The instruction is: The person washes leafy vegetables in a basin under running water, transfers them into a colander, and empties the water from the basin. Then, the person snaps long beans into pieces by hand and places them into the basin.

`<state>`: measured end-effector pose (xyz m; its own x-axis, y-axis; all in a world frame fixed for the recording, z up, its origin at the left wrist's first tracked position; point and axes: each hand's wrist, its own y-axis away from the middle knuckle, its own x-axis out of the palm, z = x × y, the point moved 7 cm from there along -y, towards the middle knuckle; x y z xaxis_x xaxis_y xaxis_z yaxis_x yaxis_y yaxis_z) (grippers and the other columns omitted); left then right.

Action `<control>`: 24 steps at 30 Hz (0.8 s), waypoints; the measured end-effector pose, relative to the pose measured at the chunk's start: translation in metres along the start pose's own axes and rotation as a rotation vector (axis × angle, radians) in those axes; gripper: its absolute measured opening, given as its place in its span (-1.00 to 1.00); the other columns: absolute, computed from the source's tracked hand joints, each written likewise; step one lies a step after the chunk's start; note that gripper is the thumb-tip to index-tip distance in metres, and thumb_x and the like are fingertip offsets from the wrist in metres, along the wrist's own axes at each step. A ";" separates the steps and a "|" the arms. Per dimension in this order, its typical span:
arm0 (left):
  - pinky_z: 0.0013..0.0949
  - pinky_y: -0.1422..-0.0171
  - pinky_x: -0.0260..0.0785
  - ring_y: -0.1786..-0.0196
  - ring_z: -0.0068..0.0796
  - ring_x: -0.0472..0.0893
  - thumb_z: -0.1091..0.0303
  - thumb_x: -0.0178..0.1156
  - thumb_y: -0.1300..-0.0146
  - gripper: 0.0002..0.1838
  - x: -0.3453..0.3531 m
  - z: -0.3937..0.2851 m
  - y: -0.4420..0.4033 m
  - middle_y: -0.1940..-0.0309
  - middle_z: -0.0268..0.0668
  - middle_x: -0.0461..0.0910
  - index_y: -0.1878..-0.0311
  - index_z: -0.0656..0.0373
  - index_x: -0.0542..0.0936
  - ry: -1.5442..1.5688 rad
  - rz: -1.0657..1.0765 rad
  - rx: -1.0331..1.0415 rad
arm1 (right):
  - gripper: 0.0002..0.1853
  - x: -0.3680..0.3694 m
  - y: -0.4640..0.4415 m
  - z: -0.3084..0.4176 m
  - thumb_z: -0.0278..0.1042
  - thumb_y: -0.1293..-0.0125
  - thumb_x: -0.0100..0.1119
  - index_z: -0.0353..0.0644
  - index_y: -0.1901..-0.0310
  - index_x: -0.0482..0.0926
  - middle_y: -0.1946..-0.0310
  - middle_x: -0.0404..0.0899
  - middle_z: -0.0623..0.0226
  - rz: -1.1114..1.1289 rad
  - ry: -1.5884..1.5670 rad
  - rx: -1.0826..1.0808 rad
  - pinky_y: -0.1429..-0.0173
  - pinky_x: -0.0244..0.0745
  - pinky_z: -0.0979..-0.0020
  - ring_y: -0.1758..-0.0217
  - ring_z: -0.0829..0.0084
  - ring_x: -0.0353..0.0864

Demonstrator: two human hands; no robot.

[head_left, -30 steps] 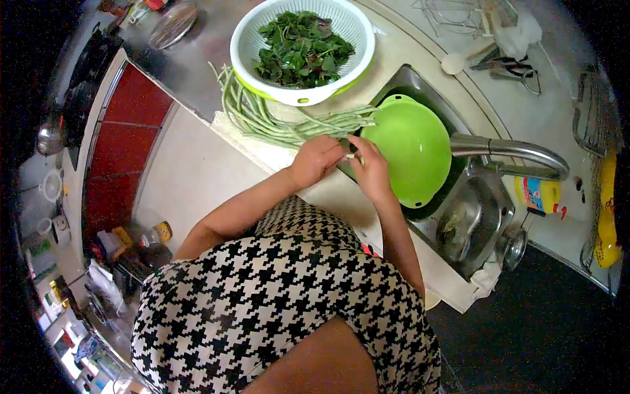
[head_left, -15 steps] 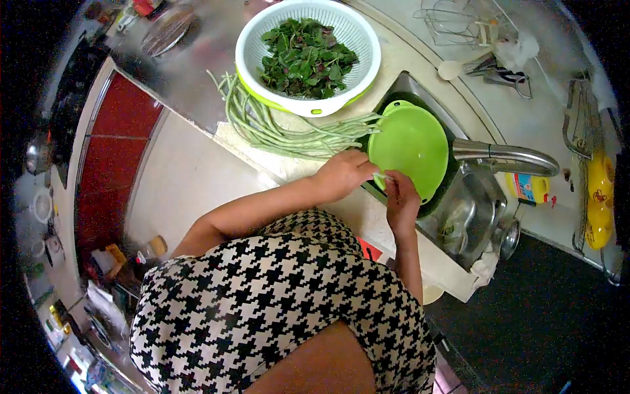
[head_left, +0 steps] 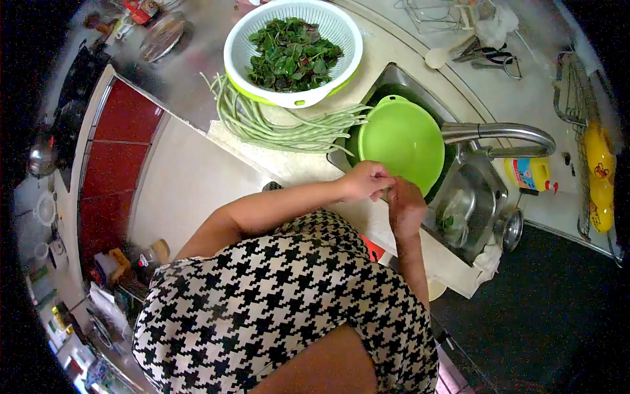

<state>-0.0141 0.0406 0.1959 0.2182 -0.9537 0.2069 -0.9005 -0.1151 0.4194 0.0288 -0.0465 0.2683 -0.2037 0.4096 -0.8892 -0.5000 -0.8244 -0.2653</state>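
My left hand (head_left: 367, 181) and my right hand (head_left: 406, 203) meet at the fingertips over the near rim of a green bowl (head_left: 401, 143), which sits in the sink. Both are closed in a pinch, and whatever is between the fingers is too small to make out. Left of the bowl, long green beans (head_left: 282, 131) lie in a bundle on the counter, their ends reaching the sink edge. Behind them stands a white colander (head_left: 239, 52) holding dark leafy greens (head_left: 293, 56).
A metal faucet (head_left: 505, 131) reaches over the sink from the right. Beside the smaller basin (head_left: 464, 213) stands a yellow bottle (head_left: 530, 174). Scissors (head_left: 497, 60) and a wire rack (head_left: 569, 88) are farther back. A covered plate (head_left: 164, 37) lies at the upper left.
Both hands have moved right and toward my body, from beside the beans to the bowl's near rim. A pale green piece seen between the fingers earlier is now hidden.
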 end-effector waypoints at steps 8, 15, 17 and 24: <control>-0.46 0.37 0.45 0.43 -0.57 0.49 0.25 0.07 -0.25 -0.77 0.034 0.030 -0.026 0.38 -0.35 0.51 0.16 0.22 0.50 0.562 -0.245 0.066 | -0.81 0.024 0.017 -0.092 -0.34 -0.25 0.02 -0.30 0.25 0.51 0.41 0.53 0.39 -0.221 -1.053 0.635 0.43 0.31 0.62 0.50 0.61 0.41; -0.42 0.21 0.49 0.32 -0.56 0.51 0.36 0.00 -0.27 -0.70 0.012 0.023 -0.027 0.29 -0.33 0.49 -0.04 0.25 0.37 0.780 -0.135 -0.019 | -0.63 0.023 -0.010 -0.134 -0.36 -0.25 0.01 -0.25 -0.09 0.37 -0.02 0.38 0.28 -0.132 -0.811 0.523 0.34 0.39 0.56 0.42 0.58 0.46; -0.41 0.18 0.50 0.31 -0.56 0.51 0.38 0.02 -0.26 -0.62 0.013 0.017 -0.021 0.26 -0.30 0.50 -0.12 0.25 0.28 0.698 -0.055 -0.047 | -0.67 0.019 -0.012 -0.111 -0.42 -0.22 0.04 -0.22 -0.04 0.41 0.05 0.45 0.25 -0.047 -0.777 0.348 0.27 0.40 0.52 0.38 0.53 0.47; -0.43 0.24 0.48 0.36 -0.54 0.52 0.34 0.14 -0.19 -0.57 0.021 0.019 -0.015 0.30 -0.30 0.51 -0.10 0.21 0.33 0.473 0.030 -0.101 | -0.86 0.031 -0.003 -0.105 -0.47 -0.17 0.08 -0.21 0.22 0.53 0.41 0.58 0.30 0.038 -0.940 0.374 0.21 0.40 0.51 0.34 0.50 0.50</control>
<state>-0.0033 0.0170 0.1772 0.3610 -0.7228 0.5893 -0.8729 -0.0394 0.4864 0.1123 -0.0726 0.2019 -0.7245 0.6603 -0.1977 -0.6783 -0.7340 0.0339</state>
